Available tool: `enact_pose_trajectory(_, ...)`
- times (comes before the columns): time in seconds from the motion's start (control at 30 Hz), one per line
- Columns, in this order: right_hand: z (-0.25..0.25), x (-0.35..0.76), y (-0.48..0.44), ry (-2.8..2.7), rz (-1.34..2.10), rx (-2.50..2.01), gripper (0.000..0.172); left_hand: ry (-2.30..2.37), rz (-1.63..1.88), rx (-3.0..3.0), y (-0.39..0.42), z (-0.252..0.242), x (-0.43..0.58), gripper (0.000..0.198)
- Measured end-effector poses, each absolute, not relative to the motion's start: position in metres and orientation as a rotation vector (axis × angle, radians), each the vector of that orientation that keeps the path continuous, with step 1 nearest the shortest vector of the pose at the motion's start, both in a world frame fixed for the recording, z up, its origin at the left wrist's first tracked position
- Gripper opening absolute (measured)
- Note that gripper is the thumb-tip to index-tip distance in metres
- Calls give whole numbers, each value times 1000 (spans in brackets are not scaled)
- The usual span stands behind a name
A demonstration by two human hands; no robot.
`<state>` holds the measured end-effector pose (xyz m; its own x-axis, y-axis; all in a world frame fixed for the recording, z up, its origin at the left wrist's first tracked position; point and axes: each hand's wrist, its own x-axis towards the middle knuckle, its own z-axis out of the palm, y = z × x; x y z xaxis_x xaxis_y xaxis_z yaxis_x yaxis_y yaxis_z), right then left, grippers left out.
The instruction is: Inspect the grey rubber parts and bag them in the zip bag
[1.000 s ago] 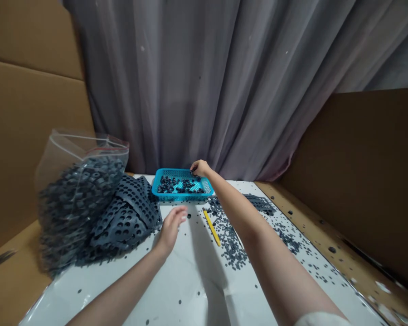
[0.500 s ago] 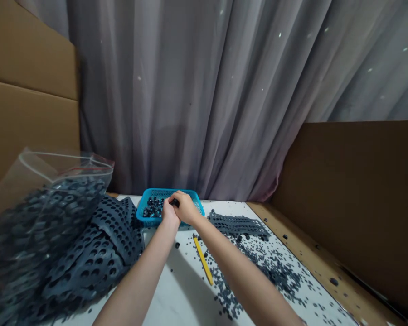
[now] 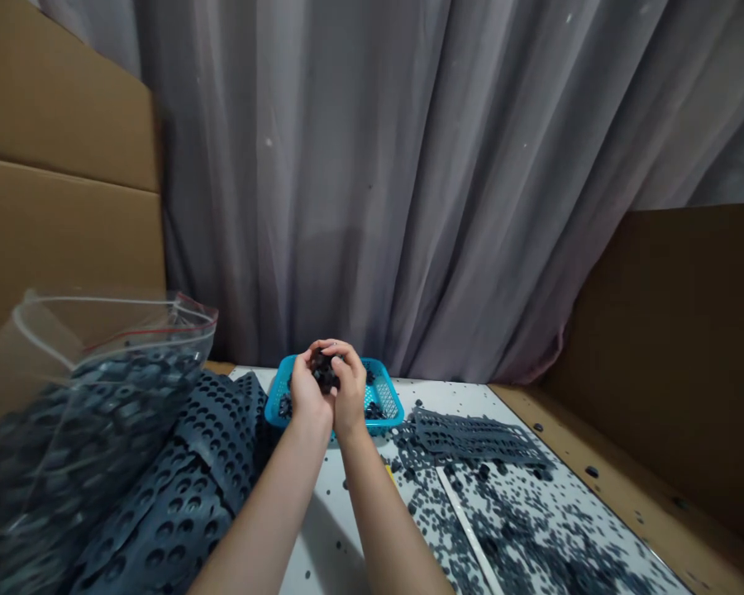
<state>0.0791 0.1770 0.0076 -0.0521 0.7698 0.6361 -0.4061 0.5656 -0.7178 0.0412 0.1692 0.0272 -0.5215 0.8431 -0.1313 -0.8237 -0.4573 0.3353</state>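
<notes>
My left hand and my right hand are cupped together above the blue plastic basket. Between the palms lies a heap of small black rubber-like pieces, with fingers of both hands curled around it. More black pieces show in the basket at either side of my hands. My hands and wrists hide the middle of the basket.
At left a clear zip bag full of dark pieces rests by perforated dark rubber sheets. Another perforated sheet, a white strip and scattered black bits lie at right. Cardboard panels stand at the sides.
My right hand has turned from lying over the left to beside it, so both now cup a visible heap of black pieces. The view has shifted, and the white strip now shows.
</notes>
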Motion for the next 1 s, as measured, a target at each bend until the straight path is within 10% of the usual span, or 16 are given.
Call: enact_pose_trajectory(1.0,59,115,129,-218,1447,-505,13,413,1899,23,111,75,81,32)
